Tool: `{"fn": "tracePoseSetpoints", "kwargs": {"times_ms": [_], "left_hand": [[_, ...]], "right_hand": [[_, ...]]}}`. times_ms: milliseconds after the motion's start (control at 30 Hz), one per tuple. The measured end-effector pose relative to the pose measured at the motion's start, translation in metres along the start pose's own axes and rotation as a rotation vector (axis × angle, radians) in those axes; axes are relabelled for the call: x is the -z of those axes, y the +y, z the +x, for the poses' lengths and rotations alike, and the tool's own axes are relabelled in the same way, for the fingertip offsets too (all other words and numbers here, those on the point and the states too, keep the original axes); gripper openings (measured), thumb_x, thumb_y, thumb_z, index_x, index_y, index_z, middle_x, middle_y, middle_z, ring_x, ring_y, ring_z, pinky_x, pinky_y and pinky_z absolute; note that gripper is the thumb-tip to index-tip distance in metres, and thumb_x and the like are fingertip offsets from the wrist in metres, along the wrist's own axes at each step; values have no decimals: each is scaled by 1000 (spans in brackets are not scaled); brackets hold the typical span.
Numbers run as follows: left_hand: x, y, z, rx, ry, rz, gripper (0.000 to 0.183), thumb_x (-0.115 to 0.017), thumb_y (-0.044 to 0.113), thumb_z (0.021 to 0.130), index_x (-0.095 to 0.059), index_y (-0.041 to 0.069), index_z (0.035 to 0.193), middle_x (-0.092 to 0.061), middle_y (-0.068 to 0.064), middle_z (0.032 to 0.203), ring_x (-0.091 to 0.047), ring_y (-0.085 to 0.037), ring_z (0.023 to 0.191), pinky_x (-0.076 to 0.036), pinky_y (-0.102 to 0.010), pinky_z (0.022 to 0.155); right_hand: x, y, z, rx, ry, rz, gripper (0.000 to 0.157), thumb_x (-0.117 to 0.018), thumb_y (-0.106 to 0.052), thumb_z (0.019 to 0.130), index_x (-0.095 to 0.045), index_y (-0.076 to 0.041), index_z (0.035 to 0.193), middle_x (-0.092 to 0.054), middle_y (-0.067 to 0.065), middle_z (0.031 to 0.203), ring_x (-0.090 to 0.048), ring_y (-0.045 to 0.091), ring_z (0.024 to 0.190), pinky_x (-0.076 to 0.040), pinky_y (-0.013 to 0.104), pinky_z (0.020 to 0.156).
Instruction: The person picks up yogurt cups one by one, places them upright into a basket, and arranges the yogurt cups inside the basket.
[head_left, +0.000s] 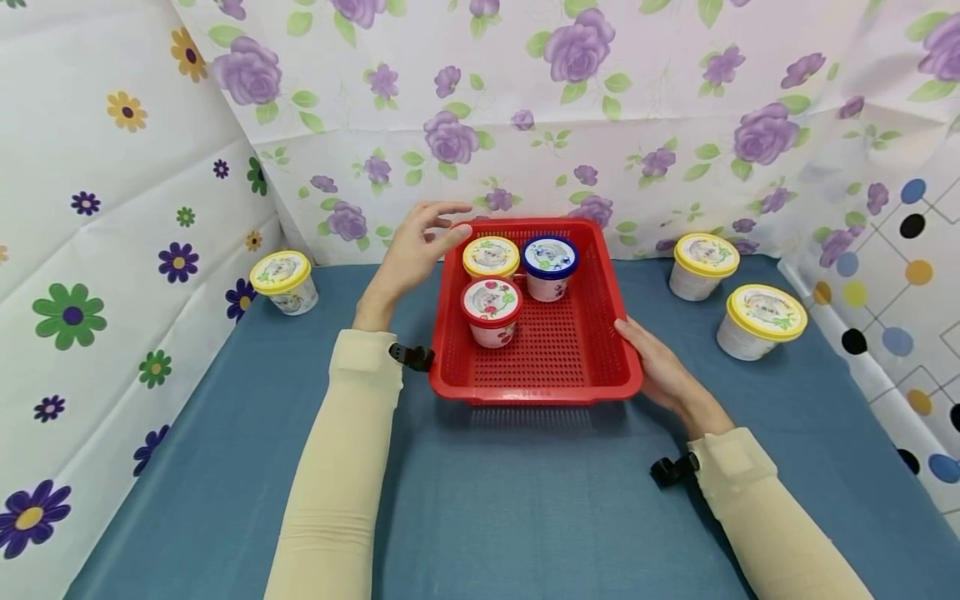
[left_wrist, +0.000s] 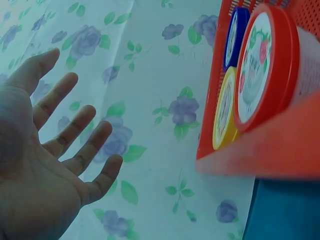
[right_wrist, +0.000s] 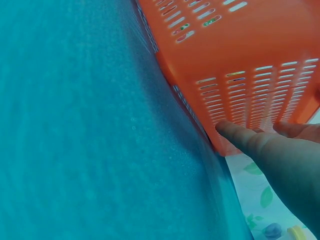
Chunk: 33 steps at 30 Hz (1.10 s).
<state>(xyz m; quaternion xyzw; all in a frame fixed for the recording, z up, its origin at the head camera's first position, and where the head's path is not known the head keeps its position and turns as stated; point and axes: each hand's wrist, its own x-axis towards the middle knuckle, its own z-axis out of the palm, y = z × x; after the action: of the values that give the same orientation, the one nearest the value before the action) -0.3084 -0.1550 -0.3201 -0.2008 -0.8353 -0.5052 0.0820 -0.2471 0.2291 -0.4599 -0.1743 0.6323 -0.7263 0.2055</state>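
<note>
A red plastic basket (head_left: 551, 358) stands on the blue table with three lidded tubs inside. The red-lidded tub (head_left: 491, 312) is nearest me. Behind it are the yellow-lidded tub (head_left: 491, 257) and the blue-lidded tub (head_left: 550, 267). My left hand (head_left: 422, 246) hovers by the basket's far left corner, fingers spread; in the left wrist view the same hand (left_wrist: 55, 145) is apart from the basket and holds nothing. Along the right side, my right hand (head_left: 660, 367) touches the slotted outer wall with extended fingers (right_wrist: 250, 140). Part of that hand is outside the right wrist view.
One yellow-lidded tub (head_left: 285, 282) stands at the far left of the table. Two more, a farther tub (head_left: 703, 265) and a nearer tub (head_left: 759, 321), stand at the right. Flowered cloth (head_left: 517, 167) hangs behind the table.
</note>
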Motion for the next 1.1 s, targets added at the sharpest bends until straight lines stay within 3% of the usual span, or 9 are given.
{"fn": "tracePoseSetpoints", "kwargs": {"times_ms": [133,367,733,833,1100], "left_hand": [[9,4,-7,28,30,7,45,-66,29,103,-61,12,145,-45,-12,151,-46,-31,132,-34,-56,114],[25,25,-26,54,79,5,42,-62,21,105,-60,4,143,-44,-19,149,-46,-36,132,-34,-55,114],[41,-20,-22,40,158,24,42,-67,34,103,-65,14,140,-50,-10,145,-50,-28,128,-38,-53,112],[46,-24,-23,40,165,23,44,-68,38,102,-66,15,139,-49,-8,145,-51,-26,129,-39,-52,113],[59,-29,-31,65,191,19,44,-66,31,104,-63,9,142,-45,-13,148,-49,-29,130,-37,-53,113]], "right_hand": [[0,1,1,0,0,-3,63,-34,-42,115,-15,-13,167,-47,32,142,-67,25,112,-59,35,88],[-1,1,1,-2,2,-4,64,-34,-42,114,-14,-12,167,-45,33,143,-66,24,113,-58,35,89],[0,1,0,-5,10,-17,64,-34,-42,114,-14,-12,167,-45,31,143,-65,22,113,-58,34,89],[0,1,0,-9,15,-16,63,-34,-43,114,-14,-13,167,-43,32,144,-65,23,113,-58,34,89],[0,1,0,-11,17,-2,63,-34,-43,114,-14,-15,167,-40,34,147,-65,23,114,-58,35,89]]}}
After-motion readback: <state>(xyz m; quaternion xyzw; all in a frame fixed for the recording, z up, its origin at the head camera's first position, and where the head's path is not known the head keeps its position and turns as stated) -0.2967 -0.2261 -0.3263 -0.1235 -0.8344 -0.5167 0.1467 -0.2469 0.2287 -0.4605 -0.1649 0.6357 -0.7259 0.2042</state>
